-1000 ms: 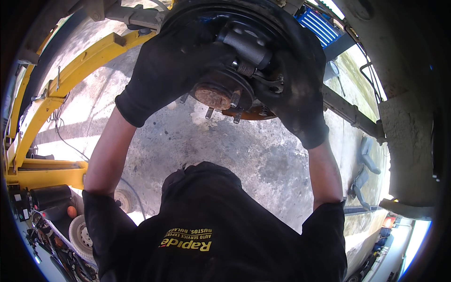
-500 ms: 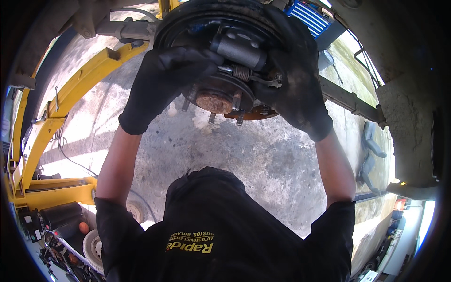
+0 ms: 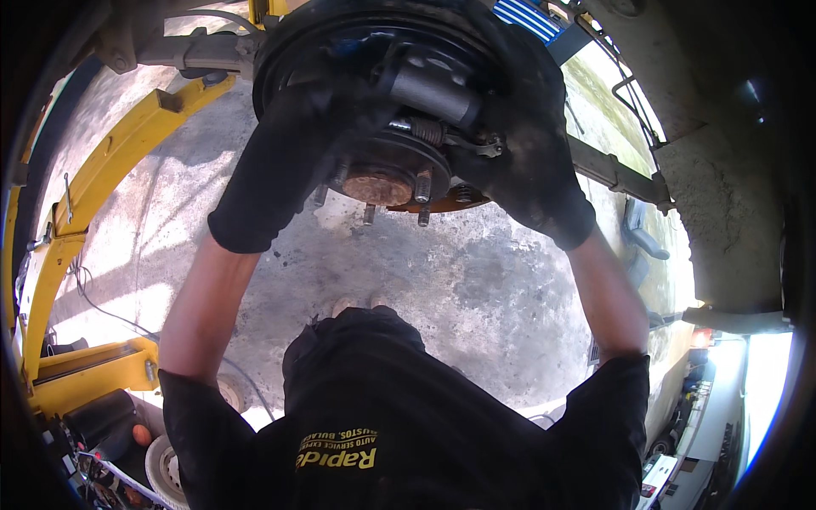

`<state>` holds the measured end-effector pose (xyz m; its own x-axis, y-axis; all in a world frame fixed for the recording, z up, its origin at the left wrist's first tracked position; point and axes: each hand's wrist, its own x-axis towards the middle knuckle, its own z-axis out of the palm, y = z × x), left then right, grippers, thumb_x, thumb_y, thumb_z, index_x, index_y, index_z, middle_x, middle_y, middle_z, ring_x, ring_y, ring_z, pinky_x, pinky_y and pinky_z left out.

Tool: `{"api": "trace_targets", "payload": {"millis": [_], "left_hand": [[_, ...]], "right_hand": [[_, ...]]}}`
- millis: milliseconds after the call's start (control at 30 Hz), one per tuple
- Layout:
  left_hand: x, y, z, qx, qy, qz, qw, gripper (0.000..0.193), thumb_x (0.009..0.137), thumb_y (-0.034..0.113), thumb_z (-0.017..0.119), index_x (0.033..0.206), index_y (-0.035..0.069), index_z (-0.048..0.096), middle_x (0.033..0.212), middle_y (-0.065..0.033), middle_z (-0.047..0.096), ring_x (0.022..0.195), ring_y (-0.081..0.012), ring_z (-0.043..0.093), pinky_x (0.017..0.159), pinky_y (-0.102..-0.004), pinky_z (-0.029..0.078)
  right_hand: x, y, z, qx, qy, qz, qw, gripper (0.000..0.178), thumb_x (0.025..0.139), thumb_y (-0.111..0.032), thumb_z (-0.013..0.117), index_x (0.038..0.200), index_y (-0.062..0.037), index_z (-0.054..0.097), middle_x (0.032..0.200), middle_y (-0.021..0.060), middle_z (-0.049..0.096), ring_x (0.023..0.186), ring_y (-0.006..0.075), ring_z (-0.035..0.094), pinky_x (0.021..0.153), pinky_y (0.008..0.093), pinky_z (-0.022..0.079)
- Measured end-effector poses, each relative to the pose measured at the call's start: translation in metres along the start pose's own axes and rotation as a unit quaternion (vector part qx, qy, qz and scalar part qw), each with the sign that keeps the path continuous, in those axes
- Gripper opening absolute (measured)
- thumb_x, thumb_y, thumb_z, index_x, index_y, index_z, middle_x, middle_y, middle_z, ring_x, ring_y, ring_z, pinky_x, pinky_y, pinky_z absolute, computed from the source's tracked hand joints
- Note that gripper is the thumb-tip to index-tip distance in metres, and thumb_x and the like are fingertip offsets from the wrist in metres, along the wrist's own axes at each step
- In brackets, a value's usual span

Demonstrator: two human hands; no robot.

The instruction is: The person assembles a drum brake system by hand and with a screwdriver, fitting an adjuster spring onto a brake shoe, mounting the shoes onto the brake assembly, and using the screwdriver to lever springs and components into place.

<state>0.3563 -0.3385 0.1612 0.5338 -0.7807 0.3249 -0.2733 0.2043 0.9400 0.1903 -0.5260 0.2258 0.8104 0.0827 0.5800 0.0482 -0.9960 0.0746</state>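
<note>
Raised in front of me is a drum brake assembly, with a dark round backing plate [image 3: 274, 72]. A grey wheel cylinder [image 3: 432, 93] sits across its upper part, over a coil spring [image 3: 427, 130] and a small metal lever [image 3: 486, 146]. Below them, a rusty-centred hub [image 3: 376, 189] carries several studs. My left hand [image 3: 293, 157], in a black glove, is closed at the assembly's left side; its blurred fingertips reach the cylinder's left end and hide what they grip. My gloved right hand [image 3: 535, 161] wraps the right side, thumb side near the lever. An orange-brown curved edge [image 3: 463, 201] shows underneath.
A yellow lift arm [image 3: 110, 157] curves down at the left. Dark vehicle underbody [image 3: 722, 195] and a beam [image 3: 608, 166] flank the right. A blue slatted cabinet [image 3: 527, 19] stands at the back. A cable [image 3: 115, 308] and a wheel [image 3: 164, 467] lie lower left.
The view has shifted, so the brake assembly appears slightly further left. My left hand's fingers have moved and blurred by the cylinder; my right hand keeps its place on the right side.
</note>
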Motion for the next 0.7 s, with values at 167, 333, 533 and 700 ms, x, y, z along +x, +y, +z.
{"api": "trace_targets", "payload": {"millis": [167, 333, 533, 700], "left_hand": [[0.001, 0.004, 0.000, 0.006, 0.015, -0.006, 1.000, 0.021, 0.099, 0.020, 0.070, 0.109, 0.001, 0.074, 0.089, -0.0025, 0.069, 0.081, -0.0064, 0.062, 0.072, -0.0242, 0.051], [0.004, 0.003, 0.003, 0.040, 0.039, 0.036, 0.998, 0.018, 0.098, 0.017, 0.071, 0.103, 0.000, 0.072, 0.087, -0.0021, 0.067, 0.080, -0.0070, 0.062, 0.073, -0.0246, 0.051], [-0.001, 0.003, 0.006, -0.060, 0.038, -0.032, 0.997, 0.019, 0.098, 0.018, 0.070, 0.107, 0.001, 0.070, 0.087, -0.0019, 0.066, 0.080, -0.0061, 0.060, 0.072, -0.0241, 0.049], [-0.001, -0.005, 0.007, -0.031, 0.055, 0.029, 0.998, 0.021, 0.101, 0.021, 0.068, 0.109, 0.003, 0.072, 0.084, 0.0001, 0.064, 0.077, -0.0046, 0.057, 0.069, -0.0240, 0.047]], "right_hand": [[0.008, -0.007, -0.013, 0.034, -0.033, -0.003, 0.999, 0.051, 0.071, -0.038, 0.088, 0.107, -0.0047, 0.078, 0.163, 0.0171, 0.036, 0.150, 0.0424, 0.023, 0.121, 0.0533, 0.025], [0.004, -0.007, -0.011, -0.036, -0.003, 0.002, 0.999, 0.042, 0.065, -0.027, 0.093, 0.098, -0.0041, 0.079, 0.160, 0.0076, 0.043, 0.142, 0.0421, 0.035, 0.118, 0.0526, 0.035], [0.007, -0.013, -0.014, -0.130, 0.020, -0.042, 0.990, 0.046, 0.072, -0.033, 0.089, 0.106, -0.0054, 0.076, 0.154, 0.0117, 0.047, 0.138, 0.0396, 0.042, 0.114, 0.0514, 0.037], [0.005, -0.009, -0.006, -0.053, 0.008, -0.008, 0.999, 0.050, 0.070, -0.031, 0.091, 0.113, -0.0088, 0.076, 0.158, 0.0108, 0.043, 0.141, 0.0395, 0.040, 0.118, 0.0508, 0.033]]}}
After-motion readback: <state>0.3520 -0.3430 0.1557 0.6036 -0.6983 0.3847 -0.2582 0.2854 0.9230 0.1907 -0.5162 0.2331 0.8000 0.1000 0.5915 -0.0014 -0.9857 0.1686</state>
